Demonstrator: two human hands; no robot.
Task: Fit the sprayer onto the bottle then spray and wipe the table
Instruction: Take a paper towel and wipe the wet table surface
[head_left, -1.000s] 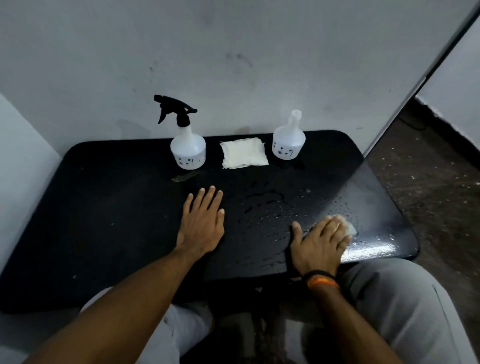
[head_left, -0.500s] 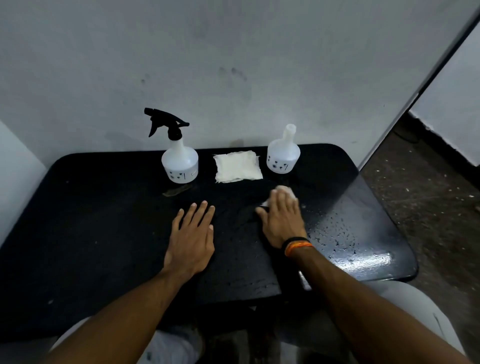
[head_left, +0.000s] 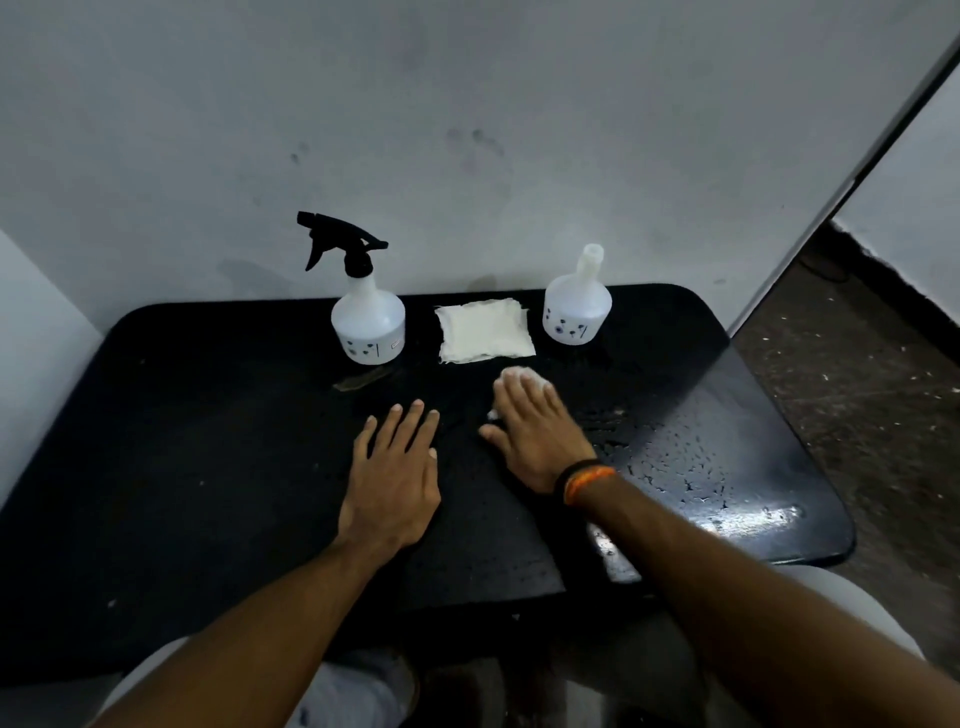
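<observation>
Black table (head_left: 208, 467): right hand (head_left: 535, 436) presses white cloth (head_left: 519, 375) under straight fingers; left hand (head_left: 392, 473) lies flat.

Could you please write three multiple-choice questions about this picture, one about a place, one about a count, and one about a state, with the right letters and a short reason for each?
1. Where does the folded white cloth lie?
A. Between the two bottles
B. At the table's left edge
C. On the floor

2. How many white bottles stand on the table?
A. One
B. Two
C. Four

3. How is the left hand?
A. Gripping a bottle
B. Lifted high in the air
C. Flat on the table, fingers straight

Answers:
1. A: it lies between the bottle with the black sprayer and the bottle without sprayer.
2. B: only these two stand by the wall.
3. C: its palm rests down, while the right hand presses a white wipe.
</observation>
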